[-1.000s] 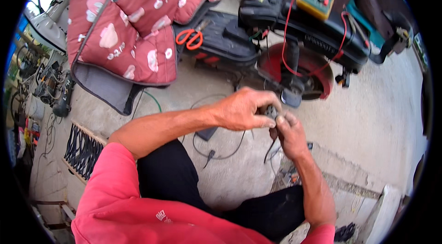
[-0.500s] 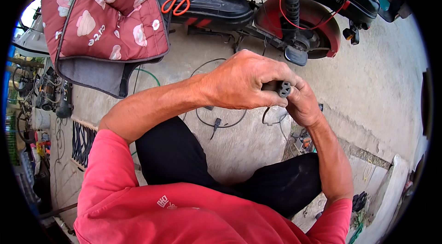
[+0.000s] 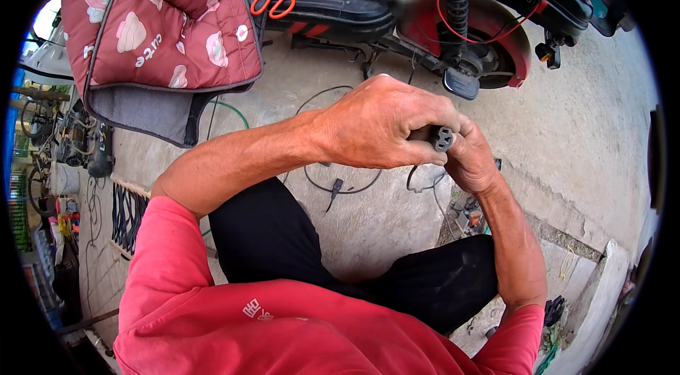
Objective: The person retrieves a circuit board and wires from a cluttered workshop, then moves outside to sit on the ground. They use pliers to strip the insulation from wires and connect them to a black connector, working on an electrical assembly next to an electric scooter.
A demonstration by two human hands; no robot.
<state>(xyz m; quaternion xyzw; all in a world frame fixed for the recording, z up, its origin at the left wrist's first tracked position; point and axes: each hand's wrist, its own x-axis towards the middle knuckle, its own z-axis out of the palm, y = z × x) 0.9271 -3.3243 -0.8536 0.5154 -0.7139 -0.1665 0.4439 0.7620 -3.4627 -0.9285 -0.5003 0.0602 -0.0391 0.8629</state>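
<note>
Between my hands is a black cable connector (image 3: 443, 138) with slots in its end face, which is turned toward me. My left hand (image 3: 382, 123) is closed around it, thumb below and fingers above. My right hand (image 3: 473, 155) presses against its right side, with its fingers partly hidden behind the connector and the left hand. A dark cable loop (image 3: 413, 180) hangs under the hands. On the concrete below lies a second black plug (image 3: 336, 187) on a curved cable. Beyond my hands stands an electric scooter (image 3: 464, 81), a red wire (image 3: 439, 7) looping over its rear wheel.
Orange-handled scissors (image 3: 273, 3) lie on the scooter's footboard (image 3: 319, 0). A dark red quilted cover (image 3: 134, 42) hangs at the far left. Near my right forearm, small parts (image 3: 469, 218) sit on the ground. A black air compressor (image 3: 99, 148) stands on the left.
My hands and the connector sit slightly farther right in the picture. The scooter has shifted a little right as well. The grip looks the same.
</note>
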